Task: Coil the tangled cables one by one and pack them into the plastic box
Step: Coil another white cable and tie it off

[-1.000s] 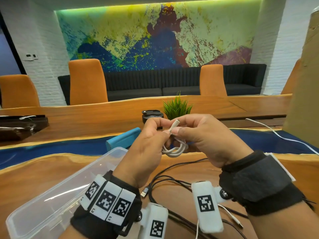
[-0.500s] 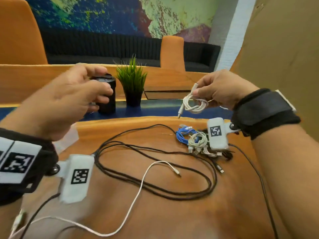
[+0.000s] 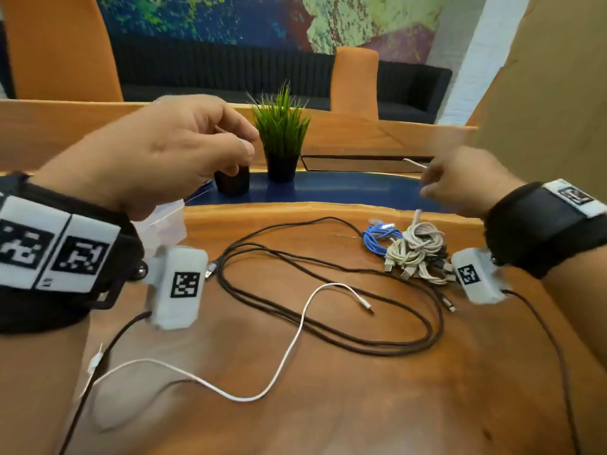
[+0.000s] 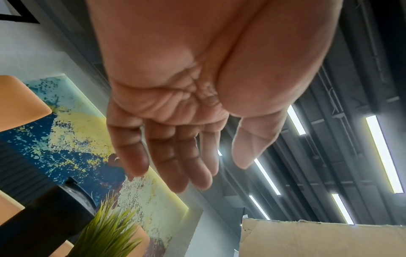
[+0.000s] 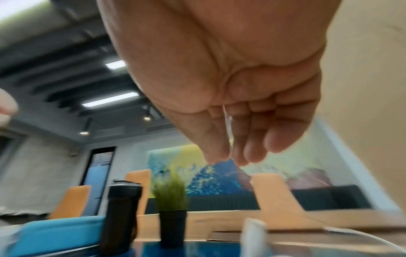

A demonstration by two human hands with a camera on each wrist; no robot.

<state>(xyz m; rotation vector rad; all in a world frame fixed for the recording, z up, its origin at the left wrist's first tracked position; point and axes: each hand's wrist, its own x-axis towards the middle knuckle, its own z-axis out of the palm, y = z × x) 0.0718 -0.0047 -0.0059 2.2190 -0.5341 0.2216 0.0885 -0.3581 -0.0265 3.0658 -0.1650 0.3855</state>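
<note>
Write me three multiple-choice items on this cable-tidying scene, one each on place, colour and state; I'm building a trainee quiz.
1. Where is the blue cable? A on the floor; B on the table beside the pale coils; C in a hand.
2. What colour is the thin cable crossing the long dark cable? A white; B red; C green.
3. How is the left hand? A gripping a plug; B flat on the table; C raised, holding nothing.
Answers: B, it lies beside the pale coils; A, it shows white on the wood; C, the wrist view shows relaxed fingers.
</note>
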